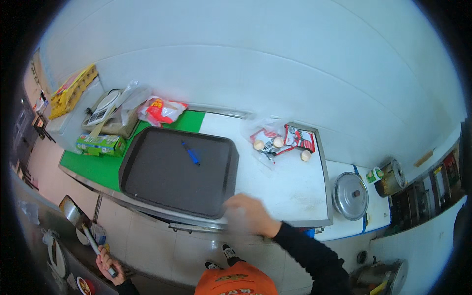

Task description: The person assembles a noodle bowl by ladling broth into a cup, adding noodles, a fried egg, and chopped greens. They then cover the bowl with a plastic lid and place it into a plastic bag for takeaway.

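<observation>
At the lower left, my left hand (109, 265) is closed around the grey handle of a long-handled metal tool (73, 214). Its head is squarish and shiny; the exact kind is unclear. My right hand (251, 214) is over the front edge of the counter, near the right front corner of a dark tray (172, 194). Motion smears its fingers, and a greyish blur beside them cannot be made out. A blue pen (191, 154) lies in the tray. Three pale, egg-like objects, one of them an egg-like piece (306, 155), lie around red and white packets (299, 138).
Behind the tray stand a green box (101, 145), a kitchen scale (104, 109), and a red and white bag (161, 110). Yellow egg cartons (73, 92) rest at far left. A lidded pot (350, 195) stands right of the white counter (280, 196). A wall rises behind.
</observation>
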Motion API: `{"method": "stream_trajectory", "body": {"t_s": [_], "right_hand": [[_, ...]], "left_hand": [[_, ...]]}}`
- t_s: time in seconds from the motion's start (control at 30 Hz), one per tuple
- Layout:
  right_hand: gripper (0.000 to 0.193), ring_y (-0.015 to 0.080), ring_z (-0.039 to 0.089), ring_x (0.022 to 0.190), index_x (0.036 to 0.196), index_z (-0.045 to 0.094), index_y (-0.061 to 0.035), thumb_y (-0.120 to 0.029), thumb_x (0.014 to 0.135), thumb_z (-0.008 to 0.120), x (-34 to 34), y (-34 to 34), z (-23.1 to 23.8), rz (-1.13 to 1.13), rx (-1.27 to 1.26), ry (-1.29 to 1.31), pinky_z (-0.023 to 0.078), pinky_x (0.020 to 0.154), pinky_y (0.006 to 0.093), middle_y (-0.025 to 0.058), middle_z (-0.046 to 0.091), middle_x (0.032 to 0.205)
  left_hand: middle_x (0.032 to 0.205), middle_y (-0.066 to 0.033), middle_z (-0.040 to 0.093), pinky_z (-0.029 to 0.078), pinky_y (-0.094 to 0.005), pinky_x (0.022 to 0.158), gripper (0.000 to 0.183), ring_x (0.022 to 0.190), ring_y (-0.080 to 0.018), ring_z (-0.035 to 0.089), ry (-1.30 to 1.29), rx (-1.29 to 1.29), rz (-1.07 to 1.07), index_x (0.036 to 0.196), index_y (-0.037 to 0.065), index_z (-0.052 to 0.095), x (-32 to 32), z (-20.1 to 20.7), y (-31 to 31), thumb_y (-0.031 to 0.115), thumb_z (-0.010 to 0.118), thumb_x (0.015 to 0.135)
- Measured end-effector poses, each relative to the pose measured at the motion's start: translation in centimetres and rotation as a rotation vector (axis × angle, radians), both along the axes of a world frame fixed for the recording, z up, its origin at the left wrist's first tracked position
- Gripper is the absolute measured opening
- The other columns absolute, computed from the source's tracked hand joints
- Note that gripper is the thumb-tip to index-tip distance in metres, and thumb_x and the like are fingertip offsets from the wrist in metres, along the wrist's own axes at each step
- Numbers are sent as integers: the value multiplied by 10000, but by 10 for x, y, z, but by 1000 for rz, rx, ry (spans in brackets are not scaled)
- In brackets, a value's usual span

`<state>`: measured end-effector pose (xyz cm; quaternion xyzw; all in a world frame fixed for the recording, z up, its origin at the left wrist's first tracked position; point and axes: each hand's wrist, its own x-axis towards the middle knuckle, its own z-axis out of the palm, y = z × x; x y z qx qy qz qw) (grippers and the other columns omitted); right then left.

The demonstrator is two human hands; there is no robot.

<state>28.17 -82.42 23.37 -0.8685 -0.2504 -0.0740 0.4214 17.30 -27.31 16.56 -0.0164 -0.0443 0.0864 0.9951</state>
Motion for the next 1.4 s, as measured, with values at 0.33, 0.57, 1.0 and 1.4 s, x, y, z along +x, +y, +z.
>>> {"method": "stream_trajectory", "body": {"t_s": [0.33,0.57,1.0,1.4], "right_hand": [[663,406,612,1163,1437,527,-143,37,814,667,213,-194,10,-475,-486,-468,527,969,468,235,582,1354],[371,396,633,1078,1205,676,-111,-64,839,717,304,-228,19,-277,-913,27,540,893,469,190,668,1175],[159,106,499,719,981,644,6,-151,976,667,316,-155,101,-384,96,-277,433,663,286,17,581,775],[196,417,599,1220,940,572,-18,-140,886,715,238,357,128,716,139,-575,488,1036,459,258,601,1343]], "left_hand": [[857,-71,417,478,-339,585,272,613,-140,504,36,5,-97,1297,-38,361,29,6,-51,106,397,1070],[843,-65,433,476,-332,569,300,610,-121,524,118,64,-101,1322,-21,394,19,9,-56,93,426,1047],[795,-46,448,500,-312,568,288,584,-106,511,149,45,-107,1292,-7,429,27,4,-48,77,444,1018],[779,-39,468,483,-271,517,294,537,-86,512,65,-83,-59,1266,0,446,24,-6,0,47,484,978]]}}
